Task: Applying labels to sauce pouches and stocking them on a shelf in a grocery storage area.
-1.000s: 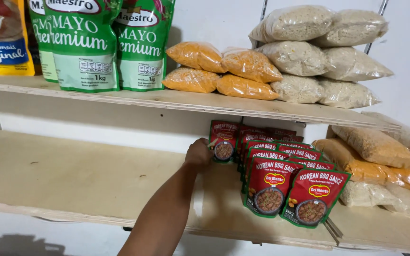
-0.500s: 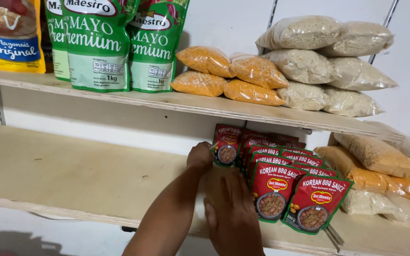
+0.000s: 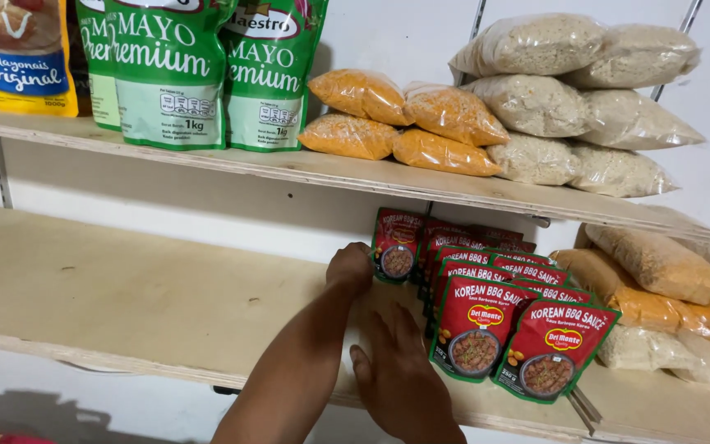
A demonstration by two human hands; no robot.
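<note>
— What's on the wooden shelf (image 3: 125, 304) in front of you?

— I'm facing two plywood shelves against a white wall. At centre right of the frame, red sauce pouches (image 3: 486, 316) are standing in overlapping rows, front ones lower right, back ones tucked under the upper shelf (image 3: 355, 173), probably so every label faces out.

— And your hands?

— My left hand (image 3: 349, 270) is reaching to the rearmost pouch (image 3: 396, 247) at the middle of the frame, fingers curled and touching its left edge; whether they're pinching it, I cannot tell. My right hand (image 3: 400, 374) is lying flat at bottom centre, fingers together, just beside the front pouch (image 3: 474, 329).

— Above?

— Green mayonnaise bags (image 3: 199, 74) upper left, orange crumb bags (image 3: 404, 123) and pale grain bags (image 3: 577, 107) upper right.
</note>
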